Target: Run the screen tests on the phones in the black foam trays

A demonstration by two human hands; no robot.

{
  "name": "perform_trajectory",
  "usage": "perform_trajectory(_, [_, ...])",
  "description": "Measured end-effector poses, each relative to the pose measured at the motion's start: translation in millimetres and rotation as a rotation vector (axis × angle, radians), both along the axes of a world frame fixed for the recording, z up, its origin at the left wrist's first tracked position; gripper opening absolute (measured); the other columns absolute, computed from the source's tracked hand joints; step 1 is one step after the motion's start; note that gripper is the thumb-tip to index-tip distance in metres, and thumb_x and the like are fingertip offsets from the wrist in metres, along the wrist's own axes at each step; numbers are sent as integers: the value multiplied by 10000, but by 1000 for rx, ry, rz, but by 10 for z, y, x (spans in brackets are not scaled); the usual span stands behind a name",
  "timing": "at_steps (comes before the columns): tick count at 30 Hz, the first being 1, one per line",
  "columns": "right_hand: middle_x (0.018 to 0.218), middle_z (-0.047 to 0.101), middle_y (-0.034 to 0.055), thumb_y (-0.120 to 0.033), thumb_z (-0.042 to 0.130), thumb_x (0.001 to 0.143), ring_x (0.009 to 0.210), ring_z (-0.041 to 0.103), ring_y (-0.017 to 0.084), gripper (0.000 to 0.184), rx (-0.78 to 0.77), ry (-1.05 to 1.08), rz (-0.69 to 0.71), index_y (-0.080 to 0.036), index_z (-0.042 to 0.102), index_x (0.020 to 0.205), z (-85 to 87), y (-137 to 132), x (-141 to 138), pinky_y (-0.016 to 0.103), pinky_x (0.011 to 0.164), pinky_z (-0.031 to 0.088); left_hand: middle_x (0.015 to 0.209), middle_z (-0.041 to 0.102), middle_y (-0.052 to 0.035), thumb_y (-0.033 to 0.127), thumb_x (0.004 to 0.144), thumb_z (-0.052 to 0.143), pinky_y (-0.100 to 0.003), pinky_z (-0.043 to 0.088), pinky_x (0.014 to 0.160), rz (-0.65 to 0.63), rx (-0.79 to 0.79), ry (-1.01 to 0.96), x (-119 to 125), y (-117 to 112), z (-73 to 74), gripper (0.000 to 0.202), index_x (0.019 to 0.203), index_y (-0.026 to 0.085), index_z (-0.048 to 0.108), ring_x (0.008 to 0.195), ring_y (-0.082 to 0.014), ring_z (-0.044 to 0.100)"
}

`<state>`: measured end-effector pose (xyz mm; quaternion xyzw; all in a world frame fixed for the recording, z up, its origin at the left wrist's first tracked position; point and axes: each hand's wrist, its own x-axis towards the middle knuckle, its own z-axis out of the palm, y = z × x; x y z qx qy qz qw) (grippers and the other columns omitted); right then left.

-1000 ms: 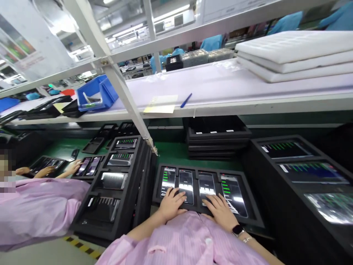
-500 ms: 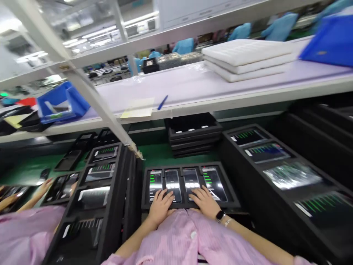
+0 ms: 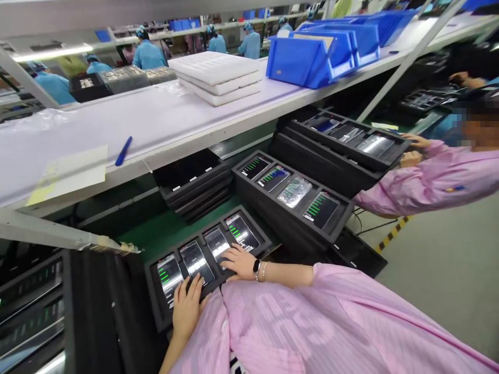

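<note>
A black foam tray (image 3: 153, 293) lies in front of my body, with several smartphones in its slots, screens lit. My left hand (image 3: 187, 305) rests open on the near edge of the tray, fingers spread over the lower ends of the leftmost phone (image 3: 168, 272) and the phone beside it (image 3: 195, 258). Over the lower part of the third phone (image 3: 215, 243) lies my right hand (image 3: 240, 262), also open, wearing a dark watch and a bracelet. The rightmost phone (image 3: 241, 231) shows green bars, and my fingertips reach its lower left edge.
Stacked phone trays stand at right (image 3: 268, 200) and left (image 3: 70, 311). Behind my tray is a stack of black trays (image 3: 191, 189). The shelf (image 3: 152, 124) above bears white foam sheets (image 3: 218, 70), blue bins (image 3: 296, 59) and a pen (image 3: 123, 150). A co-worker's sleeve (image 3: 440, 176) is at right.
My view has swung to the right, bringing the blue bins and a co-worker on the right into sight. Both hands remain spread on the same tray of phones.
</note>
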<state>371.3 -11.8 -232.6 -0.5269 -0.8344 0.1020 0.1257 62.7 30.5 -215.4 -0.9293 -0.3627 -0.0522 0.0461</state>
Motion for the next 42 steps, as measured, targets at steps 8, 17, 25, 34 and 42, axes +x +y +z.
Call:
perform_trajectory(8, [1450, 620, 171, -610, 736, 978, 1359, 512, 328, 594, -89, -8, -18, -196, 694, 1403, 164, -188, 90, 612, 1258, 315, 1533, 660, -52, 480, 1031, 610, -584, 468, 1177, 19, -145, -34, 189, -161, 185, 460, 1402, 236, 734, 1389, -395, 609])
perform_trajectory(17, [1468, 593, 199, -568, 620, 1046, 1378, 457, 370, 560, -69, 53, 9, -151, 673, 1417, 48, -517, 238, 610, 1252, 257, 1596, 599, -45, 592, 1017, 605, -561, 417, 1264, 73, -389, -61, 272, -400, 171, 560, 1468, 269, 682, 1480, -357, 556])
perform_trajectory(25, [1438, 618, 184, -617, 584, 1053, 1341, 483, 349, 575, 8, 8, 12, -155, 696, 1377, 51, -542, 234, 565, 1230, 293, 1577, 619, -50, 632, 1030, 551, -614, 367, 1292, 95, -405, -90, 275, -432, 164, 563, 1460, 294, 685, 1458, -351, 579])
perform_trajectory(34, [1583, 490, 247, -624, 534, 1051, 1487, 385, 401, 725, 60, 26, -98, -75, 552, 1524, 27, -554, 196, 642, 1282, 229, 1627, 574, -89, 726, 931, 649, -702, 127, 1360, 254, -400, -137, 348, -398, 292, 732, 1517, 289, 633, 1559, -412, 429])
perform_trajectory(42, [1627, 436, 258, -690, 398, 1070, 1548, 326, 411, 795, -15, 84, -153, -86, 451, 1584, 73, -559, 207, 715, 1287, 177, 1741, 396, -131, 663, 980, 601, -771, 53, 1324, 435, -367, -189, 456, -257, 303, 644, 1504, 290, 633, 1645, -455, 245])
